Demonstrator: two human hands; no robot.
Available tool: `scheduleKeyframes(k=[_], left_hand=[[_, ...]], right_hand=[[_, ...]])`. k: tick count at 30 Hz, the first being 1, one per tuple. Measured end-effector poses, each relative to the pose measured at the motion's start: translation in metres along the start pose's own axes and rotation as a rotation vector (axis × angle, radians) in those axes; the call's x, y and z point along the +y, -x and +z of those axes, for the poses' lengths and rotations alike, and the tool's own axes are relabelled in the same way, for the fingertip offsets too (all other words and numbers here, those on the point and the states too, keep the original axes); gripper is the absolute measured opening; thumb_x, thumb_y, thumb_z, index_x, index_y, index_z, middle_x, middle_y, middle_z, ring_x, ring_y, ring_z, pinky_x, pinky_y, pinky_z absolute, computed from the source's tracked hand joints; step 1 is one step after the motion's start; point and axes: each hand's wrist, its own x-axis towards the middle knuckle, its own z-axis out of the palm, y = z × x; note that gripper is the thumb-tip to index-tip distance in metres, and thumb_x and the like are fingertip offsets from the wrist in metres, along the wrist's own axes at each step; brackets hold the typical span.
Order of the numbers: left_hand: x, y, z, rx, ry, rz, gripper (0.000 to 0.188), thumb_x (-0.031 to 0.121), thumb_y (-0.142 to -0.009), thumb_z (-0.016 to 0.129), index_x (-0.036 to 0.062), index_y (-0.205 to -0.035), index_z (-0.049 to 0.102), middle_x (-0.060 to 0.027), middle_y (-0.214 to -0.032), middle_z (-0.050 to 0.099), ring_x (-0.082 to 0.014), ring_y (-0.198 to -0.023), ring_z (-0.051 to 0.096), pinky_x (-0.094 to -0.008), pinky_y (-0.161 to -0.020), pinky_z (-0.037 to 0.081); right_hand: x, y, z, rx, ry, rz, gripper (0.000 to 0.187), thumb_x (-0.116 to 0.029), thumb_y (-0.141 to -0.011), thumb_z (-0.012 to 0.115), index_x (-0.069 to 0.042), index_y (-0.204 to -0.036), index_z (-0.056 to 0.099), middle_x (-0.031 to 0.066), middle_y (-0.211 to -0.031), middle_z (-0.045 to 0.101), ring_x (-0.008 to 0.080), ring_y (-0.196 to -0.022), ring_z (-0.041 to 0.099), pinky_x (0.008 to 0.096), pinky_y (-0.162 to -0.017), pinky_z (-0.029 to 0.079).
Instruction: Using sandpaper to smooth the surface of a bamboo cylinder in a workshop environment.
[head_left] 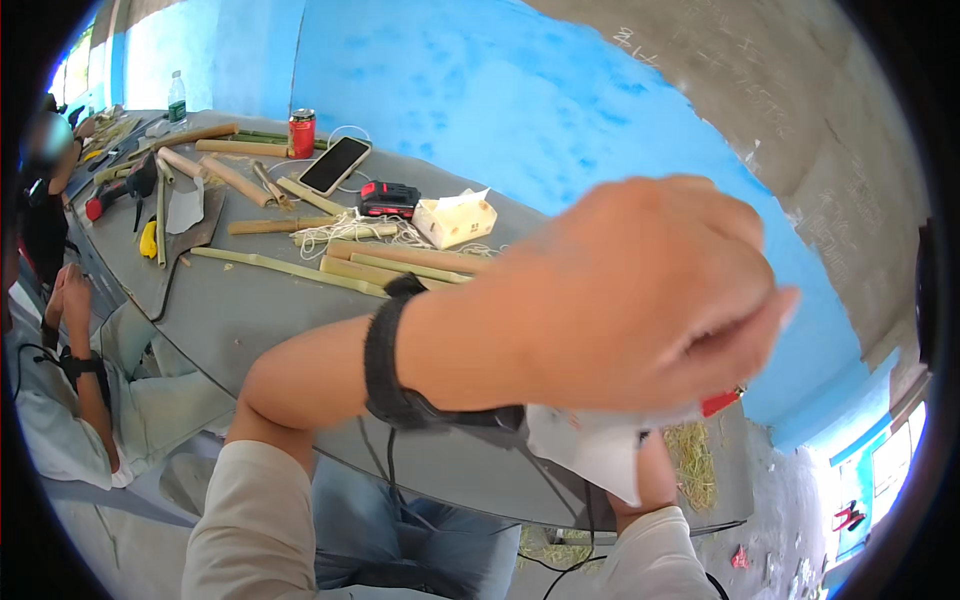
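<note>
Behind L hand: wht sheet part-hidden, R hand unseen.

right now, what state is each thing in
left hand: raised, fingers curled
right hand: hidden
white sheet-like item: partly hidden
phone: screen dark
tissue box: open, tissue protruding
red can: upright
bottle: upright
power drill: on its side
bamboo pieces: lying down

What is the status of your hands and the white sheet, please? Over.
Left hand raised, fingers curled, grip unclear. Right hand hidden. White sheet partly behind left hand. Left hand blocks the view.
</note>
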Motion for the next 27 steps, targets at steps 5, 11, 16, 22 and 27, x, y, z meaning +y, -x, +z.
scheduleKeyframes(k=[5, 11, 16, 22, 27], left_hand=[[-0.003, -0.012, -0.030, -0.179, -0.230, -0.092, 0.024, 0.006, -0.091, 0.066, 0.0006, -0.068, 0.062, -0.0085, -0.064, 0.061, -0.0207, -0.057, 0.055, -0.0312, -0.055, 0.044], [0.001, -0.005, -0.031, -0.233, -0.168, -0.125, 0.021, 0.006, -0.092, 0.063, -0.0019, -0.073, 0.065, -0.0125, -0.070, 0.063, -0.0245, -0.061, 0.059, -0.0313, -0.056, 0.047], [0.019, -0.001, 0.005, -0.045, -0.046, 0.027, 0.033, 0.013, -0.089, 0.068, 0.0081, -0.060, 0.052, -0.0075, -0.060, 0.049, -0.0287, -0.057, 0.050, -0.0403, -0.051, 0.039], [-0.005, -0.013, -0.033, -0.232, -0.148, -0.043, 0.024, 0.006, -0.091, 0.066, 0.0001, -0.068, 0.063, -0.0094, -0.065, 0.059, -0.0222, -0.056, 0.053, -0.0331, -0.052, 0.042], [-0.011, -0.009, -0.046, -0.265, -0.147, -0.168, 0.023, 0.005, -0.092, 0.065, -0.0002, -0.070, 0.064, -0.0097, -0.067, 0.062, -0.0217, -0.059, 0.055, -0.0337, -0.055, 0.043]], right_hand=[[-0.021, 0.005, -0.008, -0.164, -0.135, 0.070, 0.041, -0.037, -0.109, 0.040, -0.002, -0.114, 0.059, 0.0037, -0.071, 0.061, 0.0151, -0.061, 0.061, 0.0283, -0.046, 0.045], [-0.050, 0.003, 0.031, 0.038, 0.201, 0.093, 0.046, -0.041, -0.111, 0.033, -0.002, -0.110, 0.056, 0.0068, -0.074, 0.061, 0.0161, -0.056, 0.058, 0.0296, -0.045, 0.045], [-0.022, -0.004, 0.025, 0.039, 0.356, -0.202, 0.047, -0.041, -0.111, 0.030, -0.002, -0.110, 0.056, 0.0077, -0.076, 0.062, 0.0168, -0.056, 0.058, 0.0300, -0.046, 0.046], [-0.013, 0.002, 0.009, 0.084, 0.592, -0.560, 0.048, -0.041, -0.111, 0.027, -0.002, -0.109, 0.056, 0.0087, -0.077, 0.062, 0.0176, -0.055, 0.058, 0.0305, -0.046, 0.047], [-0.029, -0.002, 0.027, -0.190, -0.200, 0.167, 0.048, -0.040, -0.112, 0.023, -0.003, -0.111, 0.052, 0.0103, -0.075, 0.063, 0.0187, -0.059, 0.060, 0.0314, -0.052, 0.049]])
